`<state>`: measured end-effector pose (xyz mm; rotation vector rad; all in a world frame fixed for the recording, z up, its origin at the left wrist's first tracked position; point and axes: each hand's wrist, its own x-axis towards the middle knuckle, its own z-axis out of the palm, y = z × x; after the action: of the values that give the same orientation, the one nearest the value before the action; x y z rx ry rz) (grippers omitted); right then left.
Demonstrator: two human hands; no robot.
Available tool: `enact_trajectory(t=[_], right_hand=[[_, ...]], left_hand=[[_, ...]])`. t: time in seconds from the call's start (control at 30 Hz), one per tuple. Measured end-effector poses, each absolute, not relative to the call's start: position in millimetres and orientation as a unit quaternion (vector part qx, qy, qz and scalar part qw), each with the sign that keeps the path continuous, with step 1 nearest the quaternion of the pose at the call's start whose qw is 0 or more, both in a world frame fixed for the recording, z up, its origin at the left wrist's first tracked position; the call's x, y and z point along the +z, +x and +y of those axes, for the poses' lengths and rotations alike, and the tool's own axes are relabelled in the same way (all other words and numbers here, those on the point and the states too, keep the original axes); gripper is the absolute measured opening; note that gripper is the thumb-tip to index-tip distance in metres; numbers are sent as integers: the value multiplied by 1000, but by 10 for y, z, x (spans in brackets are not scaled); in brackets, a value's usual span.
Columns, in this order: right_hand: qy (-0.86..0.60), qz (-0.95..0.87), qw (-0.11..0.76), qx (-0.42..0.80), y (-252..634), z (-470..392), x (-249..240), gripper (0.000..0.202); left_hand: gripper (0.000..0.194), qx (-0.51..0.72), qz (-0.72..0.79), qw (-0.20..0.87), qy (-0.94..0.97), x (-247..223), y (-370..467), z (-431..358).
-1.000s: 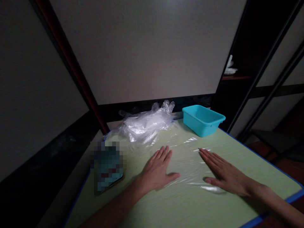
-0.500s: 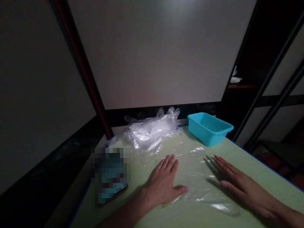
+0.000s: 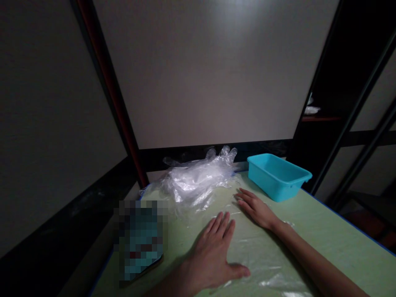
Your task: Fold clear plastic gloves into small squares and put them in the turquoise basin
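Note:
A thin clear plastic glove [image 3: 256,247] lies spread on the pale green table [image 3: 321,231]. My left hand [image 3: 213,251] rests flat on its left part, thumb stretched out to the right and fingers pointing away. Beyond it, my right hand [image 3: 255,208] reaches over the far part of the plastic, its fingers extended and slightly apart. Neither hand grips anything. Behind both hands sits a crumpled pile of clear plastic gloves [image 3: 198,177], with a few glove fingers sticking up at its back.
A turquoise plastic basket [image 3: 278,177] stands at the table's back right. At the left edge lies a flat item [image 3: 144,239], blurred by pixelation. Pale panels [image 3: 216,82] rise behind the table, and a dark shelf opening is at the right.
My right hand has moved left and away from me, to the far part of the plastic. My left hand stays on the plastic. The view has shifted slightly.

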<state>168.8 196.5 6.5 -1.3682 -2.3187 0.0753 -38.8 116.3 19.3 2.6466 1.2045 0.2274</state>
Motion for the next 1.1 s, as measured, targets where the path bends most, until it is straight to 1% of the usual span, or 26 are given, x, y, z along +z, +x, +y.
enact_trajectory(t=[0.23, 0.37, 0.47, 0.57, 0.63, 0.7, 0.8, 0.97, 1.1], right_hand=[[-465, -857, 221, 14, 1700, 1960, 88, 44], [-461, -856, 234, 24, 1705, 1978, 75, 45], [-456, -854, 246, 38, 1712, 1978, 70, 45], [-455, -850, 261, 57, 1724, 1987, 57, 46], [-451, -847, 272, 73, 1736, 2001, 43, 46], [-446, -843, 285, 91, 1748, 2018, 32, 44], [-440, -837, 303, 115, 1761, 2040, 30, 42], [-424, -833, 322, 150, 1774, 2037, 67, 34], [-432, -818, 345, 158, 1790, 1995, 97, 35]], left_hand=[[89, 41, 427, 120, 895, 292, -359, 1151], [79, 66, 438, 146, 884, 302, -373, 1157], [61, 149, 471, 216, 842, 259, -388, 1224], [45, 307, 508, 325, 736, 190, -407, 1363], [36, 404, 523, 372, 652, 146, -429, 1474], [28, 442, 531, 374, 618, 109, -458, 1569], [20, 465, 535, 361, 606, 67, -493, 1640], [17, 497, 528, 342, 598, 24, -476, 1612], [17, 509, 518, 336, 600, 13, -449, 1592]])
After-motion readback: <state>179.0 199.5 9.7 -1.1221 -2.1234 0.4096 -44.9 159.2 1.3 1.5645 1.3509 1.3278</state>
